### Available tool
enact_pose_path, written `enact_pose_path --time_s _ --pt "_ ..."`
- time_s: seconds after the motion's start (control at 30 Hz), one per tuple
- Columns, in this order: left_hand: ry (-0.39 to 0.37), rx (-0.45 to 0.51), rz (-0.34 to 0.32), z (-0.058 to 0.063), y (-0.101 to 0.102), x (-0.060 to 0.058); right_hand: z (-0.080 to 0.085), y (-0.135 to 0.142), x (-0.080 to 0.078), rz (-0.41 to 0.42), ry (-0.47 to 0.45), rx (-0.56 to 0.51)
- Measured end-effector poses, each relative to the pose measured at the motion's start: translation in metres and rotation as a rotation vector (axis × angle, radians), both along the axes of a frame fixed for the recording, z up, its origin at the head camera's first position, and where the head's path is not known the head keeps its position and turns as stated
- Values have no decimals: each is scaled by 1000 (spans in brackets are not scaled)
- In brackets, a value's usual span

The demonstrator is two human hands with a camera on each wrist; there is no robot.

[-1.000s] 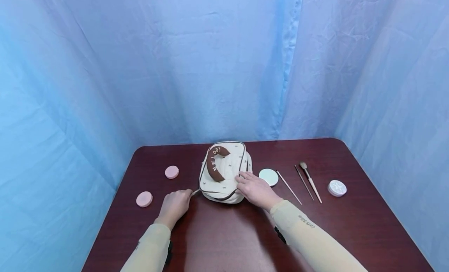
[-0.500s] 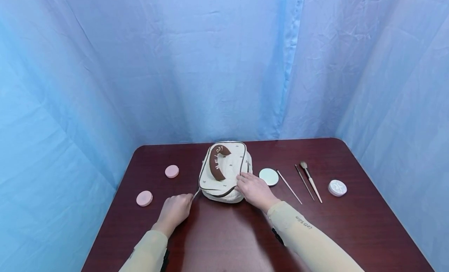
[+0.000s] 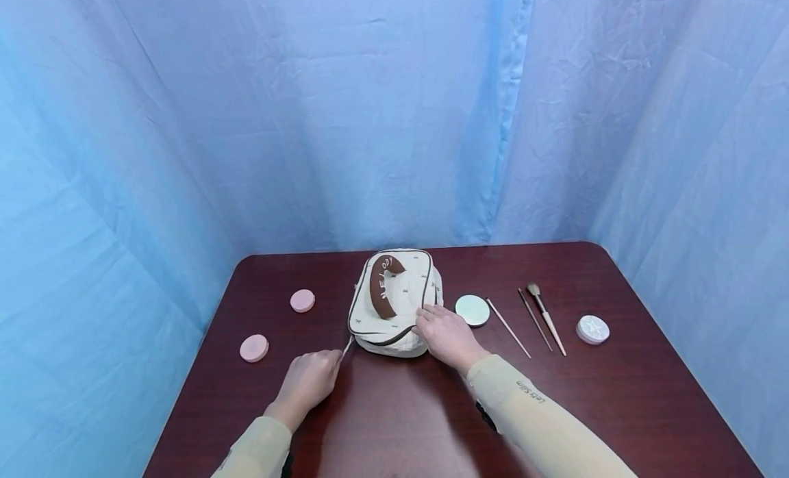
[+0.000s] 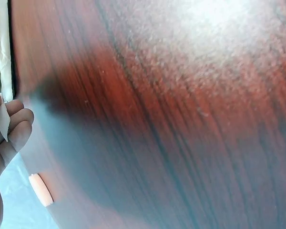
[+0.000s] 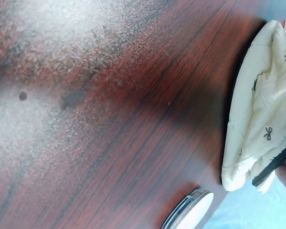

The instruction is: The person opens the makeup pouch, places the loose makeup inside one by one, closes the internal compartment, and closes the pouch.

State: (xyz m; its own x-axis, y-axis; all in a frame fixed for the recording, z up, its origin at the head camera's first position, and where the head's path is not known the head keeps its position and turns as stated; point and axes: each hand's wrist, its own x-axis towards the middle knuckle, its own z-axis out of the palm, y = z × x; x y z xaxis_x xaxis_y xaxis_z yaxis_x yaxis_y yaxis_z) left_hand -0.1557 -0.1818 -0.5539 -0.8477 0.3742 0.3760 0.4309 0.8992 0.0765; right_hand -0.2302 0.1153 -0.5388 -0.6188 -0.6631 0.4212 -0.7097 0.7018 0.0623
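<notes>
At the far left, a blue curtain point(image 3: 185, 122) hangs, running on behind the dark red table point(image 3: 394, 409) and down its right side. On the table's left part lie two pink discs, the near disc point(image 3: 254, 348) further left and the far disc point(image 3: 303, 300) nearer the bag, well apart from each other. Next comes the left hand point(image 3: 309, 379), in a pale sleeve point(image 3: 259, 447), low over the table with its fingers curled; the left wrist view shows it pinching a whitish tab point(image 4: 3, 117) that joins the near left corner of the bag. The bag point(image 3: 403, 286), cream with small dark bows and dark piping, rests mid-table toward the far edge, its brown lettered handle point(image 3: 380, 293) arched on the left part of its top. The right hand point(image 3: 448, 335), in a matching sleeve point(image 3: 542, 409) with small print, grips the bag's near right corner, fingers bent over the top and one digit against the side under the piping. Just beside that hand lies a mint disc point(image 3: 472, 311), then a slim pink brush point(image 3: 509, 329), a thin dark stick point(image 3: 535, 320) and a fluffy brush point(image 3: 547, 320), all slanting. Furthest right sits a white tin point(image 3: 593, 330) with a star-like lid.
</notes>
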Motion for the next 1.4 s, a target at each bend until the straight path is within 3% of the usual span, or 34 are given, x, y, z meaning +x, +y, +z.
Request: enact_pose_path --time_s 0.6,1.4 --pt "129 33 -131 -1 22 16 -2 -5 1 7 45 -2" --pt "157 68 -222 5 59 19 -3 -7 5 4 59 10"
